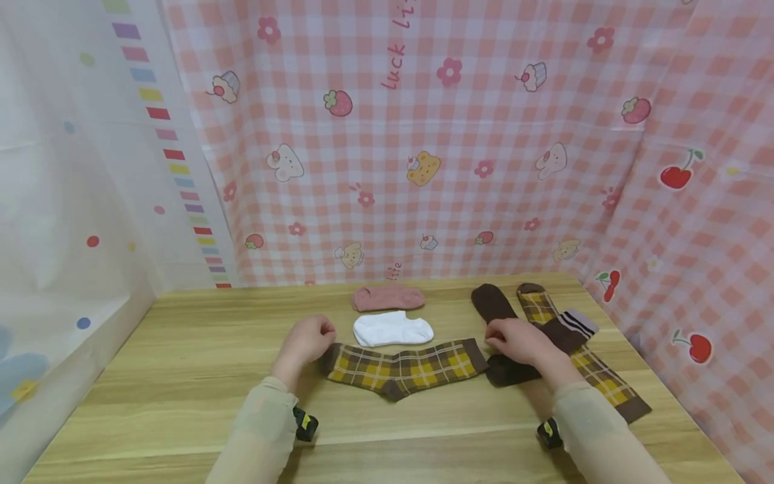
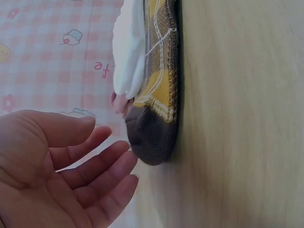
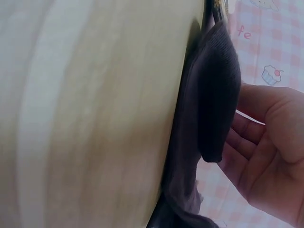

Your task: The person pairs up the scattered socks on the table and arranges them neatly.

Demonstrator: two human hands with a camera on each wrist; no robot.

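A brown-and-yellow plaid sock (image 1: pixel 399 370) lies flat across the table, its dark toe to the left and its brown cuff to the right. Beside the toe is my left hand (image 1: pixel 310 339); in the left wrist view its fingers are loosely bent, with nothing between them and the thumb. My right hand (image 1: pixel 523 343) hovers by the cuff, above dark brown socks. In the right wrist view the dark cuff (image 3: pixel 218 90) covers its fingertips, and no grip on the fabric shows. A white ankle sock (image 1: pixel 393 329) lies just behind the plaid one.
Farther back is a pink sock (image 1: pixel 388 298). On the right, a dark brown sock (image 1: pixel 491 302), a second plaid sock (image 1: pixel 605 380) and a striped cuff (image 1: pixel 577 326) overlap in a pile. A pink checked curtain (image 1: pixel 387 154) hangs behind the wooden table (image 1: pixel 181 376).
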